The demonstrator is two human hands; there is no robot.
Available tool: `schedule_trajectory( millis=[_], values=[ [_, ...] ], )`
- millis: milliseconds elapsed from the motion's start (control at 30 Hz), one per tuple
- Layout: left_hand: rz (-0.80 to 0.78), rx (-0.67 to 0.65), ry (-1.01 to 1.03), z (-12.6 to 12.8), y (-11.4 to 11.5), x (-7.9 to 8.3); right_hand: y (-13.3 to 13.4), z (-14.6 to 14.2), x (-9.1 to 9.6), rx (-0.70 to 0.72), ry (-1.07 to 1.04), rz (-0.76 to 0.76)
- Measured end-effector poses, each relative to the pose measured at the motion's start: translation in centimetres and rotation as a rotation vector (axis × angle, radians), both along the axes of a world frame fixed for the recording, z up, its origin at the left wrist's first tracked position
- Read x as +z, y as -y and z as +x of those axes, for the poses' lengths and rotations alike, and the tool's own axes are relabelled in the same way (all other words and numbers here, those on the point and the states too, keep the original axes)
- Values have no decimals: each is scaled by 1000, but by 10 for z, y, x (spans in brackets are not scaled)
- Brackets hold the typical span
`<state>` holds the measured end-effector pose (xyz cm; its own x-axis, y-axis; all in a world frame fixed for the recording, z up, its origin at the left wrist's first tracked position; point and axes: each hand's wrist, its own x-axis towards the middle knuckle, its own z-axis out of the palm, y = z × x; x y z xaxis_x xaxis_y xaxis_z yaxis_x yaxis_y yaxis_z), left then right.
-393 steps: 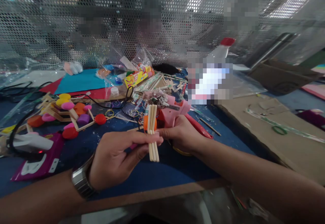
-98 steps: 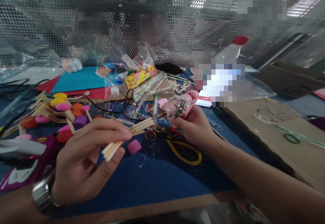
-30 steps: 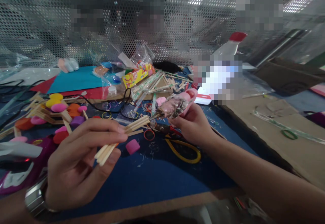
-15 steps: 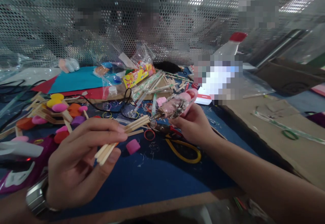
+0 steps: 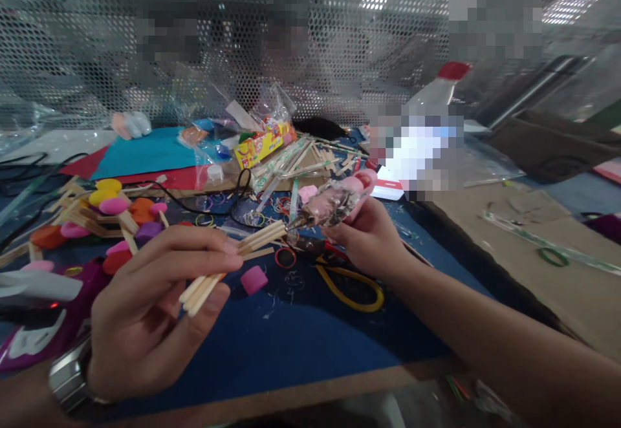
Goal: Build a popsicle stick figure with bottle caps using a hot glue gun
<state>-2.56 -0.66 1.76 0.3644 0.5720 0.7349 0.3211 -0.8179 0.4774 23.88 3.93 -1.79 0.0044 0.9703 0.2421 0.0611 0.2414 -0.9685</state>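
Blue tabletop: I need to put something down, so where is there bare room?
The widest bare patch lies on the blue tabletop, bordered by the left hand, pink block, yellow loop and brown front edge. It is crowded farther back, around the yellow box and loose sticks, and at left, around the colourful stick structure.

A silver-toned metal wristwatch (image 5: 72, 376) sits at the base of the bare left hand (image 5: 143, 308) — its broad band flat and shiny, its dial hard to make out. Behind the wristwatch, the left forearm (image 5: 22, 392) is bare; across from it — right hand (image 5: 372, 240) and right forearm (image 5: 485, 328), both bare.
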Motion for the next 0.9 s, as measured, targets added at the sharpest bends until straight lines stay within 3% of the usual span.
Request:
schedule_trajectory(
  millis=[633,900],
  values=[
    [-7,-11,5,-1,-1,-1,-1,2,-2,32,-9,22],
    [-24,-4,2,-2,1,-1,0,-1,0,-17,-37,13]
  ],
)
